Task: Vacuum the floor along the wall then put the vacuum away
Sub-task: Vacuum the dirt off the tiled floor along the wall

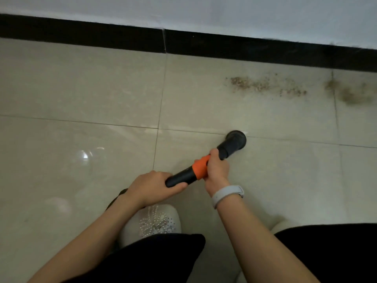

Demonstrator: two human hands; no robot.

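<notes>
Black trousers (167, 260) and a white shoe (155, 221) are closest to me, down at six o'clock. Two bare arms reach out from there toward the wall.

Both hands hold the small vacuum (206, 162), which is black with an orange band. The left hand (155, 186) grips the back end, fingers curled tight around it with the thumb tucked under. The right hand (217, 166) grips the orange part, fingers wrapped round it and the thumb lying along the black neck. A pale wristband (228, 195) sits on that wrist.

The vacuum's round nozzle (236, 138) points to about one o'clock. It looks like it is touching the floor (81, 94), right at a tile line, but I cannot be sure.

Up at one to two o'clock, near the black skirting board (244, 48), lies a trail of brown crumbs (265, 84). Further right is a smudgy patch of dust (350, 92). The nozzle is well apart from both.

So I think the cleaning is only partly done at best. The tiles at ten and eleven o'clock look clean, though I cannot tell if that is from vacuuming. The dirt by the wall is not picked up yet. The nozzle needs to go forward and to the right. After that, the vacuum must be put away, and I see no place for it from where I stand.
</notes>
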